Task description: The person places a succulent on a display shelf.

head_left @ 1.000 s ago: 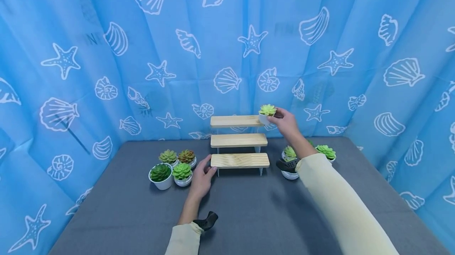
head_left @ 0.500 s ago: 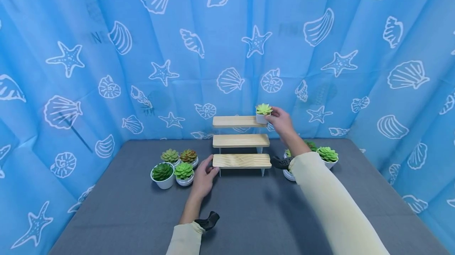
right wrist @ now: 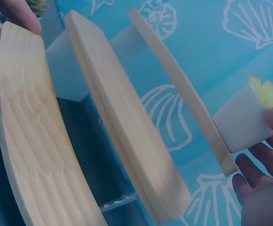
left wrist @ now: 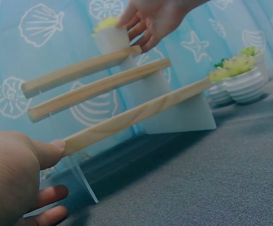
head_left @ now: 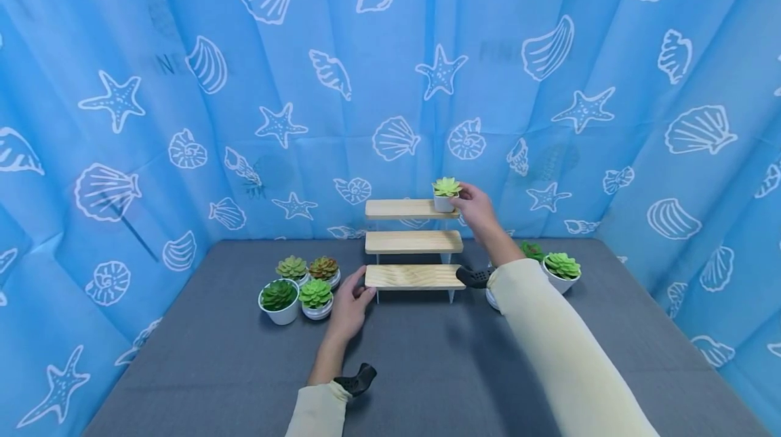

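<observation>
A three-tier display stand with wooden steps [head_left: 415,276] and pale side supports stands mid-table. My left hand [head_left: 349,307] grips the left end of its lowest step; in the left wrist view the thumb lies on the step's end, other fingers below. My right hand [head_left: 477,210] pinches a small potted succulent [head_left: 445,202] by its white pot at the right end of the top step. In the right wrist view the pot [right wrist: 242,120] sits against the step's upper face, fingers still round it. The middle and lowest steps bear nothing.
Left of the stand are several potted succulents, including a dark green one [head_left: 278,303] and a reddish one [head_left: 324,268]. More pots, such as a bright green one [head_left: 561,267], stand at right, partly behind my right sleeve. A blue shell-print curtain [head_left: 329,152] hangs behind.
My right hand has moved the potted succulent left and onto the right part of the top step. The left hand has kept its place on the lowest step. The head view has shifted slightly.
</observation>
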